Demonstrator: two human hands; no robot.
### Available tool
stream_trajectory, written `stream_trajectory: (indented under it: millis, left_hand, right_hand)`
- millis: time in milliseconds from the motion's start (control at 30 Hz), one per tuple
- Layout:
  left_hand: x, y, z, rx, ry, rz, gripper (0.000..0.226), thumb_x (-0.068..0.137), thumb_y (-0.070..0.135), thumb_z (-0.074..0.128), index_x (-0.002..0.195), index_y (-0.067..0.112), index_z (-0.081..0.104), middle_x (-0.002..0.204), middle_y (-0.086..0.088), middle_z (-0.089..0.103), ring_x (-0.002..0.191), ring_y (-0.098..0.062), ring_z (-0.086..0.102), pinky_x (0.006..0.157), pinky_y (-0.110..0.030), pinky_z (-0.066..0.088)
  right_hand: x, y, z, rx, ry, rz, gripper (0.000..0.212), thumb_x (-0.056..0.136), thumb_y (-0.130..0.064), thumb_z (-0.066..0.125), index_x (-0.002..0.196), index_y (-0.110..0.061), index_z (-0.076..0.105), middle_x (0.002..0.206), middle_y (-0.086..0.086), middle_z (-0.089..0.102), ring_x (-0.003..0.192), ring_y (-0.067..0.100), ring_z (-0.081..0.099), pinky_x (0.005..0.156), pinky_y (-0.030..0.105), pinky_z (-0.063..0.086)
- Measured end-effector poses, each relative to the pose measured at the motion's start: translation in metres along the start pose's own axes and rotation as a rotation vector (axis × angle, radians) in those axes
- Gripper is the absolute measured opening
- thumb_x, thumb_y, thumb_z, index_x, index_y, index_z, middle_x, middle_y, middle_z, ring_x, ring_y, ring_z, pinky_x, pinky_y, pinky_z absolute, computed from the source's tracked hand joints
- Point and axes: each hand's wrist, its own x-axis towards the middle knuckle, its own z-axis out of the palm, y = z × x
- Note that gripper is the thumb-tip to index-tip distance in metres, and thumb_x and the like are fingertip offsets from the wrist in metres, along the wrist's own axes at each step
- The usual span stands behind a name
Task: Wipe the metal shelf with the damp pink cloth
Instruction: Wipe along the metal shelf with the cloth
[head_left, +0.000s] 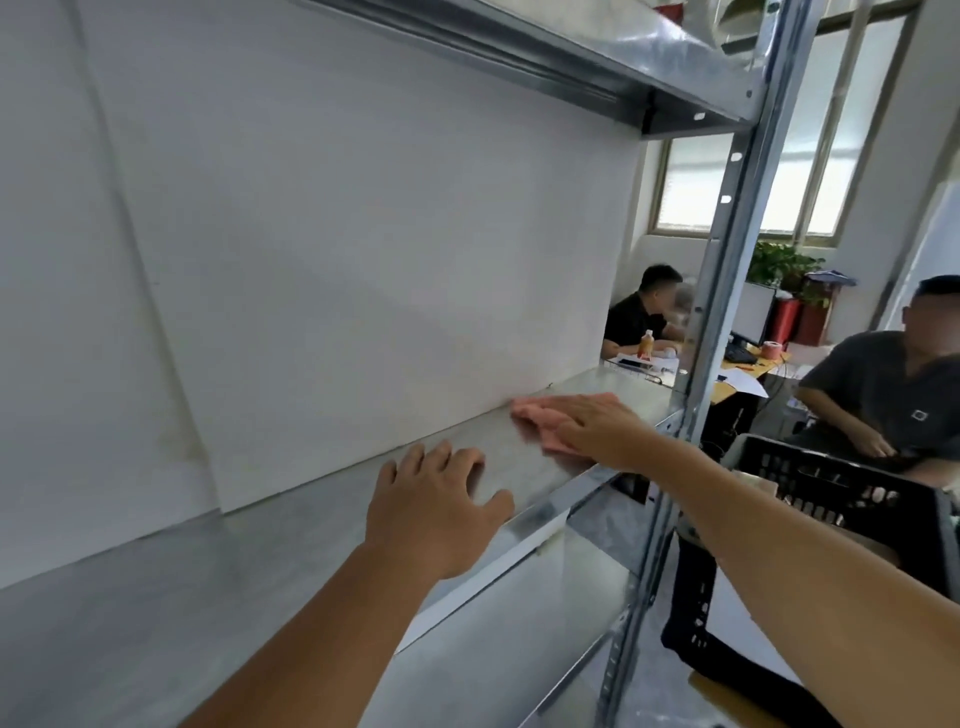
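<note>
Right hand flat, fingers spread pressing pink cloth on metal shelf; left hand released, bracing; best keep even pressure, overlapping strokes.

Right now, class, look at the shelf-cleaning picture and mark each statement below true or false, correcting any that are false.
1. The right hand presses flat on the pink cloth. True.
2. The pink cloth lies on the floor. False: it lies on the metal shelf, near the white back panel.
3. The left hand holds a second cloth. False: it rests empty, fingers spread, near the shelf's front edge.
4. A black perforated crate sits to the right of the shelf's upright post. True.
5. The wiped shelf is stacked with boxes. False: only the cloth and hands are on it.
</note>
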Motion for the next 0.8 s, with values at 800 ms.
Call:
stream_trajectory:
  millis: [800]
  left_hand:
    - [-0.11,-0.099,-0.034,0.054,-0.043,-0.05,0.072,0.092,0.076,0.023,0.156,0.044,0.023,0.175,0.008,0.008,0.16,-0.022,0.002,0.128,-0.05,0.005]
  right_hand:
    - [-0.018,-0.145,0.012,0.068,-0.026,-0.057,0.055,0.1,-0.068,0.008,0.151,-0.071,0.029,0.161,-0.037,0.038,0.15,0.001,0.038,0.122,0.043,0.023]
